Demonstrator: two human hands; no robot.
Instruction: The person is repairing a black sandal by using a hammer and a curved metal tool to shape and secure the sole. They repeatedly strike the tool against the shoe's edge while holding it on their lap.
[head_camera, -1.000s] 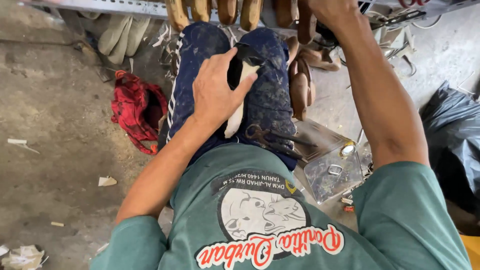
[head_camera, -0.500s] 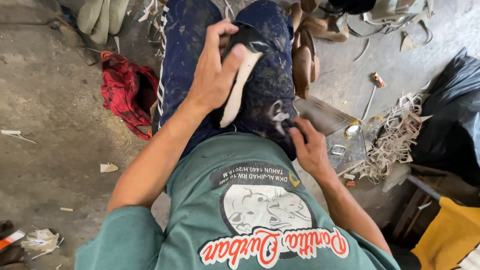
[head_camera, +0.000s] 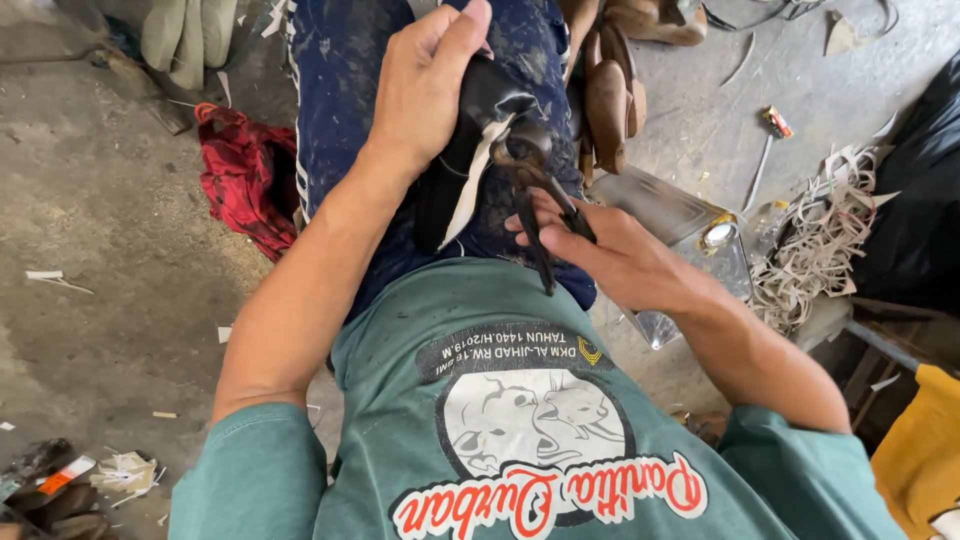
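Since half a second ago the right hand (head_camera: 625, 255) has come up from the shirt's hem with dark pincers (head_camera: 545, 215) closed in its fingers, their jaws now biting the near edge of the black shoe upper (head_camera: 480, 150). That upper lies on the lap, its long axis running from the belly toward the knees. The left hand (head_camera: 425, 85) wraps over it from the far side, fingers clamped on top. Both hands touch it. Near the right edge of the concrete floor (head_camera: 110, 220), a small red and yellow packet (head_camera: 778, 122) lies flat; a red cloth (head_camera: 245, 175) sits left of the thigh.
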